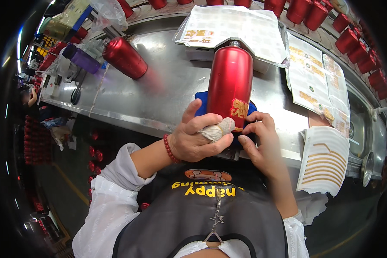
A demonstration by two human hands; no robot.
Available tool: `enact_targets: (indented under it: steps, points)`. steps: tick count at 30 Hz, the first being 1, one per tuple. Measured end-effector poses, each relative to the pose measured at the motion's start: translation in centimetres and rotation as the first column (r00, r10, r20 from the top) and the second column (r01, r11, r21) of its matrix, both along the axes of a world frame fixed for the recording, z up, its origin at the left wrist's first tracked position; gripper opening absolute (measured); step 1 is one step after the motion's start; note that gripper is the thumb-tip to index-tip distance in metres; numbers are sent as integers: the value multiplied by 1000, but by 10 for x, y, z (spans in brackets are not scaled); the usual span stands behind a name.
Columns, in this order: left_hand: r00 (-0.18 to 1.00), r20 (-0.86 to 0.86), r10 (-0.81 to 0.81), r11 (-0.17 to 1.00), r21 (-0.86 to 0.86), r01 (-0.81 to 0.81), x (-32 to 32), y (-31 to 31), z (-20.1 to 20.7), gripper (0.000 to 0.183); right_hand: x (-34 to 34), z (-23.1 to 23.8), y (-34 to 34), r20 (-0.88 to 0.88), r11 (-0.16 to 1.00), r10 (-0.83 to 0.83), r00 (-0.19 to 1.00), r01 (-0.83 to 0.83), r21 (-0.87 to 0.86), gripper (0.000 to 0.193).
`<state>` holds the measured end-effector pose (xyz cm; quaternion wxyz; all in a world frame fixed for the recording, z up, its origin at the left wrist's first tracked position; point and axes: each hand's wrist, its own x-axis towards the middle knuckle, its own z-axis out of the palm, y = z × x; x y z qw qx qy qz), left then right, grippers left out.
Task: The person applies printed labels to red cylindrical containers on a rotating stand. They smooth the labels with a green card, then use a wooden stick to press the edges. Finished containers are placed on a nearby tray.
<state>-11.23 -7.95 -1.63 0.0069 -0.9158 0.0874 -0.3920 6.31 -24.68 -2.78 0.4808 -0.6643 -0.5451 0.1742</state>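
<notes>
A glossy red metal bottle (231, 79) lies with its neck pointing away and its base toward me, over a blue cloth (202, 103). Gold decorative lettering (239, 108) marks its lower right side. My left hand (193, 139) is closed at the base, thumb and fingers against it; a white knit cover (219, 130) wraps one finger near the gold print. At the base's right edge, my right hand (262, 139) curls its fingers and thumb onto the bottle. The fingertips' exact contact is partly hidden.
Another red bottle (125, 58) and a purple bottle (80, 59) lie leftward on the metal table (167, 81). A tray (284, 43) bears printed sheets. More decal sheets (316, 81) and a gold-striped sheet (324, 161) lie right, near a sink (361, 124). Red bottles line the far conveyor.
</notes>
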Motion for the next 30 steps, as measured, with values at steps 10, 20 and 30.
enact_targets:
  steps: [10, 20, 30]
  points:
    - [979, 16, 203, 933, -308, -188, -29, -5, -34, 38, 5, 1, -7, -416, 922, -141, 898, 272, 276, 37]
    - [998, -12, 65, 998, -9, -65, -13, 5, -3, 32, -3, 18, -13, -452, 950, -242, 859, 304, 69, 22]
    - [958, -251, -141, 969, 165, 186, 44, -1, 24, 25, 139, 22, -71, 444, 889, -455, 772, 424, 173, 37]
